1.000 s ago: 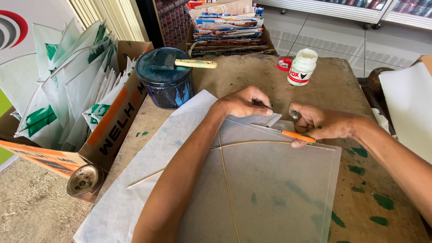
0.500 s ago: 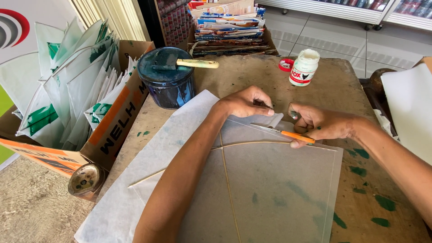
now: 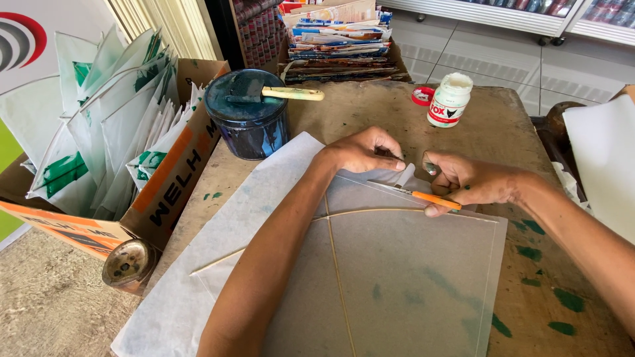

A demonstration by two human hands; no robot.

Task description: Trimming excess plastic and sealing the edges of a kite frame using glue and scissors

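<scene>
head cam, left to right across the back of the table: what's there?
Cardboard box of folded kites → dark blue tin with a brush lying on top → red lid → white glue bottle → white paper sheets.

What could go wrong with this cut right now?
The left hand pins the thin paper right beside the blade of the orange-handled cutter in the right hand, so a slip might nick a finger. The paper looks flimsy and could tear near the thin stick frame.
</scene>
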